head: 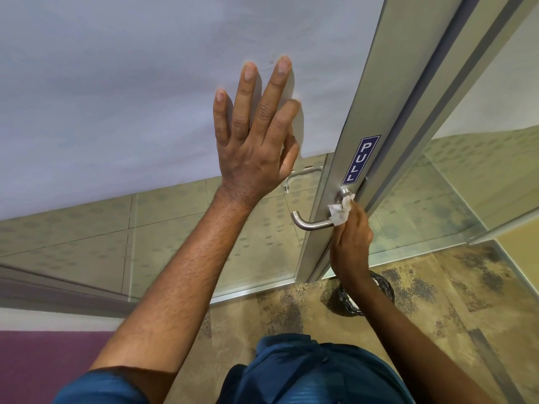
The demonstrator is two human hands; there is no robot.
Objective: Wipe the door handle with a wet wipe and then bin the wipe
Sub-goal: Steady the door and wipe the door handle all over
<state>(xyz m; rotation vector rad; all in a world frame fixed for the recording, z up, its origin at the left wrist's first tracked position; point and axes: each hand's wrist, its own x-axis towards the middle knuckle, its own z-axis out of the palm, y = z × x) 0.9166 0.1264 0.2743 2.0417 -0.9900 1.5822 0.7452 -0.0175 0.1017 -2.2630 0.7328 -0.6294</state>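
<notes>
Pressing wipe [340,210] on door handle [313,223]: right hand [351,246] closed; left hand [256,141] flat, empty.

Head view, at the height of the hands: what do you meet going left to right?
Left hand flat on the frosted door panel → free end of the door handle → wet wipe in the right hand → PULL sticker on the metal door frame.
</notes>
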